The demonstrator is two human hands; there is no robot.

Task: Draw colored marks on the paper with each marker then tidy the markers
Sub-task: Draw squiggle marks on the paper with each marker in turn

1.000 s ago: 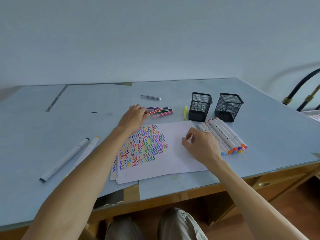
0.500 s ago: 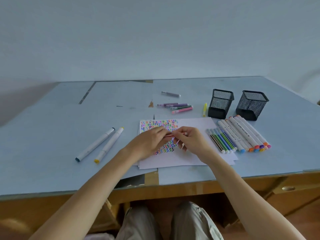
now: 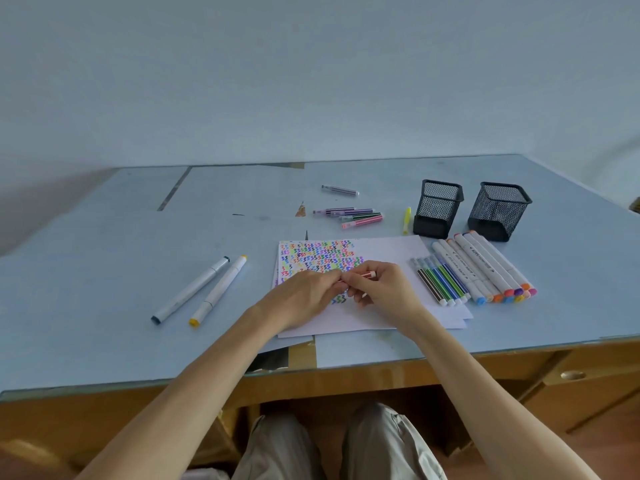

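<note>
A white paper [image 3: 388, 258] lies on the table, its left part filled with rows of coloured zigzag marks [image 3: 313, 254]. Over it, both my hands meet on a thin red marker [image 3: 365, 274]. My right hand [image 3: 384, 289] pinches the barrel, whose white end sticks out past the fingers. My left hand [image 3: 304, 296] grips the marker's other end, which the fingers hide. Several thin markers [image 3: 438, 282] and thick white markers [image 3: 485, 268] lie in a row right of the paper.
Two black mesh pen holders [image 3: 438, 207] [image 3: 498, 209] stand behind the thick markers. Several thin markers [image 3: 353, 216], a single one [image 3: 341, 190] and a yellow highlighter [image 3: 407, 220] lie behind the paper. Two thick white markers [image 3: 204, 289] lie at left. The table edge [image 3: 346, 370] runs in front.
A second ago my left hand reached to the thin markers behind the paper; it has brought a red one back. Both hands now hold it over the paper.
</note>
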